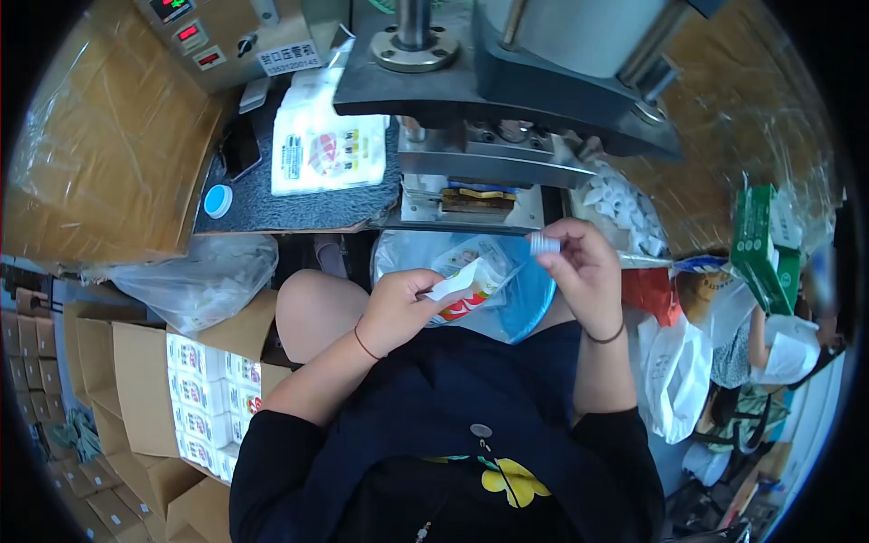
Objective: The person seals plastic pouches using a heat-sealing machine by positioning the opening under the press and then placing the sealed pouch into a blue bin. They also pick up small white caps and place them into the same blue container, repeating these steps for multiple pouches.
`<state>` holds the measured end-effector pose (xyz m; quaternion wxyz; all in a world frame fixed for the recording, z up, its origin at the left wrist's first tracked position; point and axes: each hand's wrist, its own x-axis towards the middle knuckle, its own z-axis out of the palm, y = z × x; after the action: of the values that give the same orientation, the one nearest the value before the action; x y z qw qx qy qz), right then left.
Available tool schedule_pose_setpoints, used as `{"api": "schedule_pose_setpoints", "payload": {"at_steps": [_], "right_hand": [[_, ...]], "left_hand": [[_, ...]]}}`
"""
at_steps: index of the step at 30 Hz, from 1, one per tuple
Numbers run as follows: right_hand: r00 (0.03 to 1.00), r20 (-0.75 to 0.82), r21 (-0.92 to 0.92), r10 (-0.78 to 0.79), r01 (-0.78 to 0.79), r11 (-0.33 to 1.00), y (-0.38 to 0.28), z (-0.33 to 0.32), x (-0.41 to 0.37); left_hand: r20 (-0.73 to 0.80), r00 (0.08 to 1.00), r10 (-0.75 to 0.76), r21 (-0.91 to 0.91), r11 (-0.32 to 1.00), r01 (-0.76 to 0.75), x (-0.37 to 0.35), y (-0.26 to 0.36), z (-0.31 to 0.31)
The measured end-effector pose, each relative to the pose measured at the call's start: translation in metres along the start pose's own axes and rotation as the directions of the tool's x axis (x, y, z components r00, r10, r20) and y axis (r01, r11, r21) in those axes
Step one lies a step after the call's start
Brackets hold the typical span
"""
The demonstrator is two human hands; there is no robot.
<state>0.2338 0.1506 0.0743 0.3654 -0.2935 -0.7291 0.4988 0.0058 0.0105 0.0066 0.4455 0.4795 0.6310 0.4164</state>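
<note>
My left hand is closed on the edge of a printed plastic pouch with red, yellow and green on it, held over my lap. To its right, my right hand pinches a small white ribbed piece, raised just past the pouch's right end. Below both hands, a blue tub sits between my knees with clear printed bags in it. Ahead is the press machine, its lower jaw in front of me. A stack of flat white pouches lies on the mat to the left.
On the mat are a phone and a round blue-topped container. White ribbed pieces are heaped right of the press. An open carton holds packed pouches at the left. A green box and another person's arm are at the right.
</note>
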Motion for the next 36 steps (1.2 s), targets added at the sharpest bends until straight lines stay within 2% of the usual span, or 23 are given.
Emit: {"api": "schedule_pose_setpoints", "payload": {"at_steps": [1, 3, 4, 6, 8, 9, 11, 12, 16, 19, 20, 23, 24, 25, 26, 27, 28, 29, 32, 35, 36], "right_hand": [[0.998, -0.047, 0.036, -0.042, 0.044, 0.998, 0.002, 0.004, 0.002], [0.964, 0.105, -0.257, -0.246, 0.265, 0.929, 0.001, 0.009, 0.017], [0.923, 0.204, -0.379, -0.325, 0.381, 0.843, 0.001, 0.009, 0.020], [0.942, 0.214, -0.384, -0.260, 0.326, 0.864, 0.001, 0.007, 0.017], [0.937, 0.248, -0.380, -0.247, 0.328, 0.865, 0.001, 0.002, 0.018], [0.952, 0.223, -0.359, -0.208, 0.278, 0.891, 0.000, -0.001, 0.017], [0.978, 0.162, -0.316, -0.129, 0.176, 0.932, -0.004, -0.006, 0.014], [0.989, 0.078, -0.269, -0.125, 0.141, 0.953, -0.007, -0.007, 0.014], [0.945, 0.257, -0.348, -0.201, 0.285, 0.893, -0.003, -0.003, 0.017], [0.908, 0.394, -0.450, -0.144, 0.327, 0.831, -0.007, -0.012, 0.020], [0.906, 0.417, -0.391, -0.072, 0.250, 0.886, -0.006, -0.013, 0.018], [0.912, 0.364, -0.439, -0.189, 0.347, 0.829, -0.007, -0.021, 0.019], [0.952, 0.251, -0.531, -0.175, 0.287, 0.797, 0.002, -0.033, 0.021], [0.992, 0.047, -0.596, -0.117, 0.121, 0.794, 0.001, -0.041, 0.024], [0.988, -0.069, -0.672, -0.137, 0.055, 0.738, 0.007, -0.052, 0.029], [0.983, -0.051, -0.831, -0.175, 0.055, 0.553, 0.019, -0.066, 0.034], [0.994, -0.045, -0.886, -0.099, 0.006, 0.464, 0.036, -0.080, 0.033], [0.999, -0.047, -0.930, -0.024, -0.035, 0.367, 0.050, -0.088, 0.032], [0.982, -0.020, -0.925, -0.188, 0.053, 0.375, 0.068, -0.082, 0.040], [0.997, -0.043, -0.894, -0.058, -0.012, 0.449, 0.079, -0.080, 0.040], [0.991, -0.068, -0.889, -0.119, -0.006, 0.457, 0.079, -0.075, 0.039]], "left_hand": [[0.016, 1.000, 0.016, -0.035, 0.999, -0.016, 0.000, 0.002, 0.005], [0.036, 0.998, 0.047, -0.108, 0.993, -0.043, -0.002, 0.004, 0.014], [0.089, 0.996, -0.001, -0.185, 0.983, 0.017, -0.003, 0.003, 0.017], [0.189, 0.979, -0.079, -0.327, 0.935, 0.138, -0.004, 0.004, 0.022], [0.243, 0.967, -0.080, -0.489, 0.851, 0.193, -0.008, 0.012, 0.032], [0.273, 0.959, -0.078, -0.563, 0.795, 0.225, -0.010, 0.015, 0.037], [0.268, 0.962, -0.050, -0.484, 0.857, 0.179, -0.007, 0.003, 0.039], [0.262, 0.964, -0.050, -0.460, 0.871, 0.171, -0.005, 0.002, 0.039], [0.339, 0.937, -0.080, -0.385, 0.898, 0.216, -0.001, -0.003, 0.036], [0.434, 0.896, -0.099, -0.612, 0.697, 0.374, -0.006, 0.016, 0.036], [0.467, 0.879, -0.100, -0.582, 0.713, 0.391, -0.005, 0.012, 0.036], [0.523, 0.851, -0.056, -0.589, 0.697, 0.408, -0.002, 0.002, 0.037], [0.518, 0.855, -0.010, -0.604, 0.703, 0.374, 0.000, -0.011, 0.035], [0.488, 0.872, -0.041, -0.618, 0.689, 0.378, 0.001, -0.013, 0.032], [0.458, 0.886, -0.073, -0.632, 0.674, 0.382, 0.005, -0.013, 0.028], [0.428, 0.897, -0.108, -0.646, 0.658, 0.387, 0.008, -0.014, 0.024], [0.378, 0.923, -0.077, -0.672, 0.663, 0.331, 0.017, -0.015, 0.019], [0.328, 0.938, -0.114, -0.678, 0.663, 0.318, 0.023, -0.007, 0.013], [0.306, 0.946, -0.112, -0.698, 0.649, 0.302, 0.048, 0.004, -0.002], [0.352, 0.930, -0.108, -0.704, 0.624, 0.339, 0.054, 0.005, -0.003], [0.301, 0.950, -0.087, -0.727, 0.623, 0.288, 0.050, 0.012, -0.002]]}}
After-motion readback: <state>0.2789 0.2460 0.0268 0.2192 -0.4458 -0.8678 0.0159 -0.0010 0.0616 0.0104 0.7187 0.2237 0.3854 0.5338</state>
